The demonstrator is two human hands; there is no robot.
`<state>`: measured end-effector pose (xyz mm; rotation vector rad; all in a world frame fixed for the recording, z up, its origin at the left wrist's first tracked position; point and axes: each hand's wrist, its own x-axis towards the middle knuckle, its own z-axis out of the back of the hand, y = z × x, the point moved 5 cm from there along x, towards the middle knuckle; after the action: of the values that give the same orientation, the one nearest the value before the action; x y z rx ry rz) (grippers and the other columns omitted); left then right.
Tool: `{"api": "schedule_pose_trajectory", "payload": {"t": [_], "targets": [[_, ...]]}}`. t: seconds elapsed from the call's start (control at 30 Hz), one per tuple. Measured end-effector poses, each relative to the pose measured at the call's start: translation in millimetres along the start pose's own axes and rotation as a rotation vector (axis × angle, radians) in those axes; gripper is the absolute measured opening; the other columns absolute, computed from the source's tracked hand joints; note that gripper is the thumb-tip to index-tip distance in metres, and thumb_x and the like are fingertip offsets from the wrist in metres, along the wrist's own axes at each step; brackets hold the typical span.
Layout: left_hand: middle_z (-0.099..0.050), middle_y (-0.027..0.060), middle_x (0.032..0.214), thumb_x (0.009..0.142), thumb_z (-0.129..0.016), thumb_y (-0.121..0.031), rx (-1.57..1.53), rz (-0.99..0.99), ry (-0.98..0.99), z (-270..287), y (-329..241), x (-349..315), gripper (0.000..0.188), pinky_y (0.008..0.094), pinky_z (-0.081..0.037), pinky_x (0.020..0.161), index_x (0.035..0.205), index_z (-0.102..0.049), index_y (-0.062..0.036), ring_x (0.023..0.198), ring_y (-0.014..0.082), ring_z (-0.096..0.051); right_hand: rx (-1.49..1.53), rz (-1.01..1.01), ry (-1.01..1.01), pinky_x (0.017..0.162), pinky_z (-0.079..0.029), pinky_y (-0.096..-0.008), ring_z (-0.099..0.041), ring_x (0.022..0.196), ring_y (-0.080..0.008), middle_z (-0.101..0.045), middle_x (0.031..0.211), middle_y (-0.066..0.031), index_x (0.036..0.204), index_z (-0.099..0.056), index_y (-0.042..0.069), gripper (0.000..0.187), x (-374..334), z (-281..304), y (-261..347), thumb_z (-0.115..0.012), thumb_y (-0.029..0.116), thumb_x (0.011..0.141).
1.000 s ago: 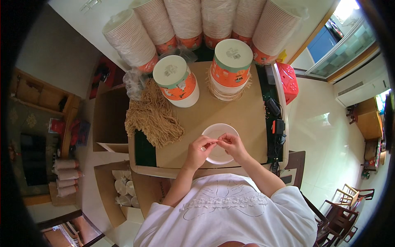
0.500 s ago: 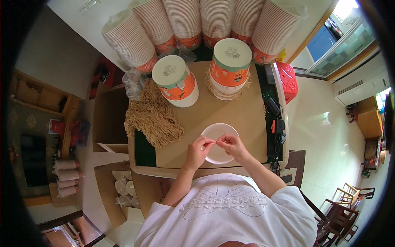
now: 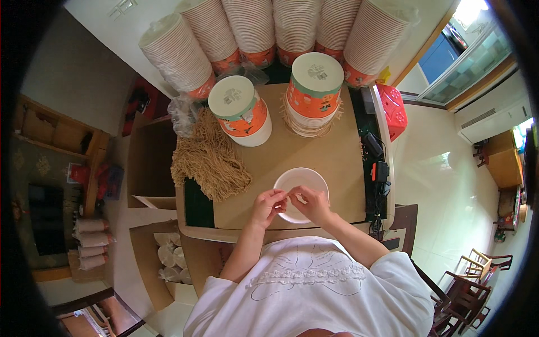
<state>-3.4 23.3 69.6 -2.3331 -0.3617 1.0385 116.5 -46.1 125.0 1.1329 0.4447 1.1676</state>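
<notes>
A round white paper bucket (image 3: 303,175) stands near the table's front edge, its open top facing up. Over its near left part, my left hand (image 3: 268,206) is closed in a pinch, thumb against forefinger, the other fingers curled. Close beside it, my right hand (image 3: 312,203) also pinches, fingertips almost touching the left ones. What lies between the fingertips is too small to make out. To the left is a heap of tan twisted paper cords (image 3: 210,160). Behind are an upside-down orange and white bucket (image 3: 244,119) and a taller upside-down bucket stack (image 3: 314,98) with cords around its base.
Tall wrapped stacks of paper buckets (image 3: 250,28) line the table's back. A black cable with an adapter (image 3: 380,172) lies along the right edge, near a red plastic stool (image 3: 391,112). Left of the table stand cardboard boxes (image 3: 147,247), one holding wrapped white rolls or cups.
Both hands have shifted slightly towards me and to the left. My right hand has turned, its fingers bent further inward, while the pinches stay close together.
</notes>
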Motion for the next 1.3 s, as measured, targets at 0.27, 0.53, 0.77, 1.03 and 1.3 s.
{"api": "schedule_pose_trajectory", "payload": {"t": [0.27,0.53,0.77,1.03,1.3], "targets": [[-0.059,0.0027,0.071,0.082,-0.057,-0.006,0.405,-0.494,-0.363,44.3,-10.9,17.1,0.006,0.022,-0.046,0.055,0.083,-0.06,-0.0018,0.06,0.0099,-0.056,0.097,-0.378,0.093,0.049,-0.042,-0.0299,-0.051,0.05,-0.0135,-0.056,0.06,-0.011,0.078,-0.062,0.003,0.015,2.8,-42.9,-61.6,-0.065,0.015,0.071],[-0.061,0.0103,0.083,0.078,-0.056,0.002,0.904,-0.619,-0.271,51.0,-5.2,22.9,0.019,0.0264,-0.048,0.065,0.095,-0.063,-0.0024,0.072,0.017,-0.061,0.032,-0.435,0.142,0.056,-0.046,-0.0346,-0.059,0.059,-0.0252,-0.06,0.068,-0.0158,0.078,-0.062,0.002,0.017,-0.6,-62.6,-72.5,-0.064,0.017,0.07],[-0.062,0.0105,0.085,0.079,-0.054,0.0,0.826,-0.608,-0.27,65.1,3.4,36.0,0.019,0.0266,-0.049,0.065,0.096,-0.063,-0.0024,0.072,0.0174,-0.061,0.068,-0.464,0.137,0.056,-0.046,-0.0341,-0.058,0.059,-0.0258,-0.059,0.067,-0.016,0.079,-0.062,0.002,0.017,0.1,-62.6,-72.3,-0.064,0.016,0.069],[-0.064,0.0088,0.087,0.079,-0.052,0.003,0.948,-0.618,-0.288,50.2,-7.9,28.2,0.02,0.0251,-0.049,0.066,0.095,-0.063,-0.001,0.074,0.0139,-0.061,0.063,-0.45,0.099,0.049,-0.039,-0.0293,-0.045,0.05,-0.0129,-0.051,0.055,-0.0085,0.075,-0.061,0.003,0.015,0.7,-61.6,-76.3,-0.065,0.016,0.069],[-0.064,0.0089,0.084,0.078,-0.053,0.003,0.911,-0.623,-0.279,45.9,-10.9,24.9,0.019,0.0254,-0.048,0.066,0.093,-0.064,-0.0013,0.072,0.0147,-0.061,0.012,-0.387,0.126,0.048,-0.041,-0.0307,-0.048,0.048,-0.0151,-0.052,0.055,-0.0108,0.076,-0.061,0.003,0.015,6.6,-60.7,-73.2,-0.065,0.016,0.069]]}}
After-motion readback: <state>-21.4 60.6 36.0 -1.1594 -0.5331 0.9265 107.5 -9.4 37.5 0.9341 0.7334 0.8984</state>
